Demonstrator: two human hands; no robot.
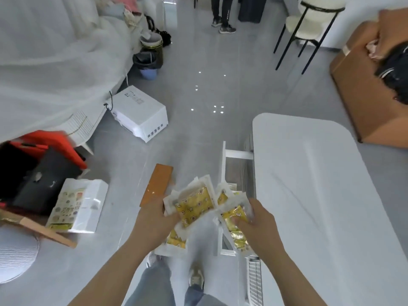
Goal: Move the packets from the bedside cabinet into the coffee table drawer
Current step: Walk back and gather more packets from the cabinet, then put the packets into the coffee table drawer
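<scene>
Yellow-and-white packets are fanning out of the left hand, whose fingers are closing on the bunch's near edge so that the loose stack is not sliding apart. The right hand is gripping a second bunch, its fingers curling down over the crinkled wrappers. Both hands are full, neither spread wide.

Just beyond the right fingers the drawer is standing pulled out from the white worktop, which is lying to the right of them. Something yellow is showing inside it past the fingertips, probably packets lying there, though blur is making that hard to confirm.

The two bunches are touching between the hands, held over the floor just short of the opening. This seems to be because the person is squaring or sorting them before lowering them in. An orange board is lying on the floor beyond the left fingers.
</scene>
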